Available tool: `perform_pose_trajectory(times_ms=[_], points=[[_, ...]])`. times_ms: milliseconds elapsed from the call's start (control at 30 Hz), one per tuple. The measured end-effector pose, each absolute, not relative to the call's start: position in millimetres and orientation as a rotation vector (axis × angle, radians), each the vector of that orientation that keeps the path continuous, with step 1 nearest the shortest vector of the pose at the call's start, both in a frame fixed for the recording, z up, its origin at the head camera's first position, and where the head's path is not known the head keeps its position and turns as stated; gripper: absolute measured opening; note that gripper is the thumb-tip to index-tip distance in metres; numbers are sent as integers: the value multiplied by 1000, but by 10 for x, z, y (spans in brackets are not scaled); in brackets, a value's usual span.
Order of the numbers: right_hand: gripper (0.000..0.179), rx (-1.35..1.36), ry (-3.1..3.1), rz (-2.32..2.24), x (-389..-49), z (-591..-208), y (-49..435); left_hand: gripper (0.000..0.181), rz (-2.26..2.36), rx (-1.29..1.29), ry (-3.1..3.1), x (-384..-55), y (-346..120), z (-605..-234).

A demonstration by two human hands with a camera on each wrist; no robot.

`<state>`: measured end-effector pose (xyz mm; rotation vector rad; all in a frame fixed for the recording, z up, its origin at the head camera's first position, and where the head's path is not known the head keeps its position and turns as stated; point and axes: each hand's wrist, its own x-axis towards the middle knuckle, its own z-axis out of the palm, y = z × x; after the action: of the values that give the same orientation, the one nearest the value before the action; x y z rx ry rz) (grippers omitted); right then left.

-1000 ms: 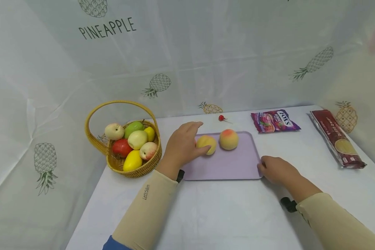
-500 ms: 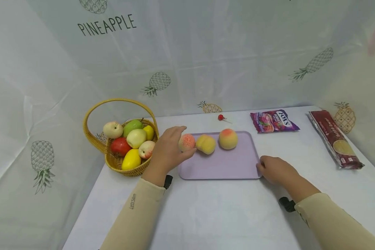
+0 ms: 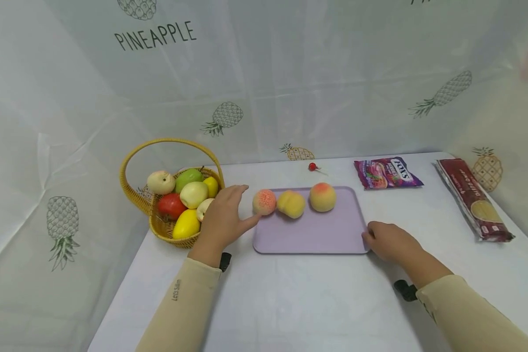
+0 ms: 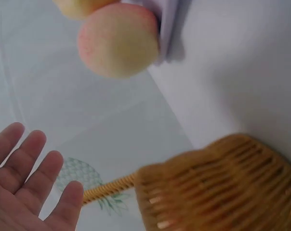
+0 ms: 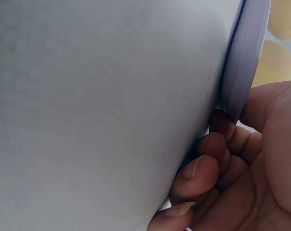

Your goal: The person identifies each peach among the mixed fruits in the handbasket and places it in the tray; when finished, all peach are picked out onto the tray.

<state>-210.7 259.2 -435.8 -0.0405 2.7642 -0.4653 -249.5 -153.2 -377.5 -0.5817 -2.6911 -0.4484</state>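
Observation:
A lilac tray (image 3: 312,234) lies on the white table with a pinkish peach (image 3: 264,202), a yellow peach (image 3: 291,204) and a red-topped peach (image 3: 322,197) along its back half. Between the tray and the wicker basket (image 3: 158,230) is my left hand (image 3: 221,217), holding nothing. Its fingers are spread apart in the left wrist view, and the basket wall (image 4: 222,183) is close by. My right hand (image 3: 391,244) pinches the tray's right front corner. In the right wrist view the thumb and curled forefinger close on the tray rim (image 5: 244,62).
In the basket are several fruits, among them a yellow mango (image 3: 186,224) and a red fruit (image 3: 172,206). Behind the tray lies a small red radish-like thing (image 3: 313,166). A purple candy bag (image 3: 387,173) and a long maroon packet (image 3: 474,199) lie at the right.
My left hand has moved left, away from the peaches toward the basket, uncovering the pinkish peach. The right hand stays at the tray corner.

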Motion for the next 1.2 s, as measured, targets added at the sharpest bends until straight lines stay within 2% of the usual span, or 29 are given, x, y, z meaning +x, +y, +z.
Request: perform_pose_trajectory(times_ms=[600,1033,1200], points=[[50,-45,2772,-467,-2096,-4405,2583,79,-421,-469,-2885,-2565,-2046,-3670],[44,-33,2775,-466,-2089,-4363,2584,74,-490,-411,-3026,-2671,-2357,-3645],[46,-37,2774,-469,-2083,-4364,2579,65,-399,-419,-3068,-2701,-2480,-3654]])
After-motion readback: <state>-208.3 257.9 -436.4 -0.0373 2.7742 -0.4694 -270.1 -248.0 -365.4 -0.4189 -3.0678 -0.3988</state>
